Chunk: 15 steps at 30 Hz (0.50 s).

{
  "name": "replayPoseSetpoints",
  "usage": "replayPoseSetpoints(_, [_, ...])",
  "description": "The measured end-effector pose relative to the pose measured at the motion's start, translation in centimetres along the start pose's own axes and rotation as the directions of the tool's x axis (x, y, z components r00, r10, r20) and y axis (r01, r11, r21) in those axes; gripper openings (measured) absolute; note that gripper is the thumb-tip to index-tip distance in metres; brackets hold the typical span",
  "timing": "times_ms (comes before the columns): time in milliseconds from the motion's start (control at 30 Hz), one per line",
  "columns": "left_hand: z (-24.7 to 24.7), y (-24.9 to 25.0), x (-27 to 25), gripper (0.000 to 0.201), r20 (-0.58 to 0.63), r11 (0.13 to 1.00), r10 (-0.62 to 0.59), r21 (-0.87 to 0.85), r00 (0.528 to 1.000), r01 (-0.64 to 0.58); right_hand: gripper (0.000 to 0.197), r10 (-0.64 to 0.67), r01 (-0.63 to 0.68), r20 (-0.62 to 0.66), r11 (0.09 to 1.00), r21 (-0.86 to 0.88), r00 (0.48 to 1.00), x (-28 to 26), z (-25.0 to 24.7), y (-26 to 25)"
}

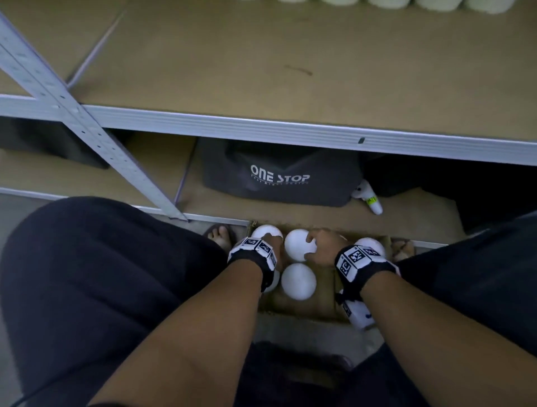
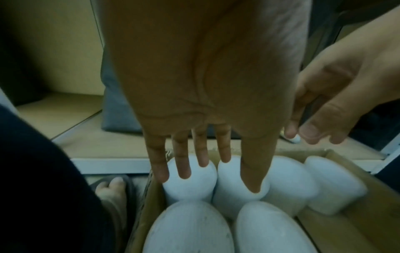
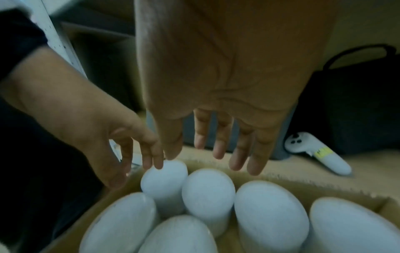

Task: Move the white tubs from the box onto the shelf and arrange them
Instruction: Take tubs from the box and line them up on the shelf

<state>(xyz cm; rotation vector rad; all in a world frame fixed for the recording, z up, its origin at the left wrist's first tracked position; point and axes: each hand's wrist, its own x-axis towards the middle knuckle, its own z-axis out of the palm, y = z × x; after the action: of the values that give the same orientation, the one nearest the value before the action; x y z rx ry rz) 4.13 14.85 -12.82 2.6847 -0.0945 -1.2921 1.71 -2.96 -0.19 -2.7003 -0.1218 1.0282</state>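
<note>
A cardboard box (image 1: 324, 287) stands on the floor between my legs, with several upright white tubs in it. My left hand (image 1: 273, 241) reaches down with straight, spread fingers (image 2: 184, 169); its fingertips touch the top of the far-left tub (image 2: 190, 186) (image 3: 164, 179). My right hand (image 1: 315, 245) hovers with relaxed fingers (image 3: 218, 152) over the middle tub (image 1: 297, 245) and grips nothing. Another tub (image 1: 298, 281) stands nearer me, and one (image 1: 372, 244) sits far right. The wide shelf board (image 1: 261, 66) lies above, with a row of white tubs (image 1: 406, 3) at its back edge.
A grey metal rail (image 1: 261, 126) fronts the shelf and a slanted perforated upright (image 1: 87, 125) crosses at left. On the lower shelf lie a grey "ONE STOP" bag (image 1: 279, 174), a white controller (image 1: 369, 197) and a black bag (image 1: 465, 180). My sandalled foot (image 1: 220, 235) is beside the box.
</note>
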Motion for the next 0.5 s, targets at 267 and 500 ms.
replayPoseSetpoints(267, [0.3, 0.4, -5.5, 0.072, 0.046, 0.996, 0.030, -0.090, 0.998, -0.026, 0.076, 0.065, -0.058, 0.179, 0.997, -0.040, 0.982, 3.0, 6.5, 0.0])
replayPoseSetpoints(500, [5.2, 0.8, -4.7, 0.064, -0.250, 0.998, 0.039, -0.035, 0.967, -0.050, 0.087, 0.039, -0.029, 0.058, 0.987, -0.158, 0.998, 3.6, 10.8, 0.0])
